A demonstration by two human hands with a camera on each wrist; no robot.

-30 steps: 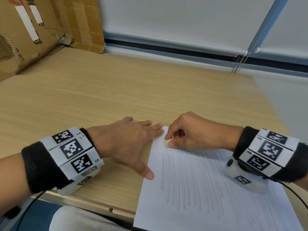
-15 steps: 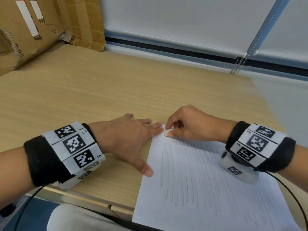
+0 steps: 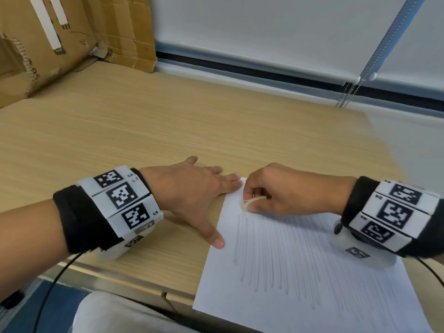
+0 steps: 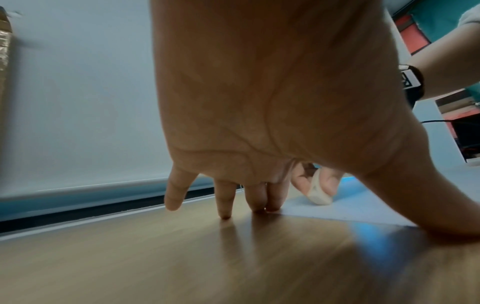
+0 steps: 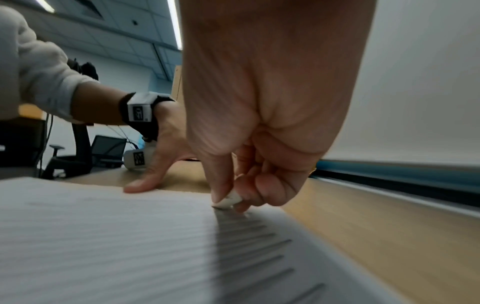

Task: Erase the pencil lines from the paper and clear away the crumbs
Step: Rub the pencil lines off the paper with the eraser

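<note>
A white sheet of paper (image 3: 300, 296) with several long pencil lines (image 3: 276, 258) lies at the near right of the wooden desk (image 3: 144, 131). My right hand (image 3: 283, 191) pinches a small white eraser (image 3: 249, 203) between thumb and fingers and presses it on the paper near its far left corner, at the top of the lines. The eraser (image 4: 318, 194) shows in the left wrist view, and the same eraser (image 5: 228, 200) in the right wrist view. My left hand (image 3: 192, 195) lies flat, fingers spread, holding down the paper's left edge with thumb and fingertips.
Flattened cardboard boxes (image 3: 60, 39) lean at the far left. A window blind (image 3: 276, 32) with a bead chain (image 3: 346, 94) runs along the back. The desk's front edge (image 3: 120, 284) is just below my left wrist, and the paper overhangs it.
The right hand with the eraser slid back towards me from the paper's far corner to the top of the lines. The left hand stayed pressed on the paper's edge.
</note>
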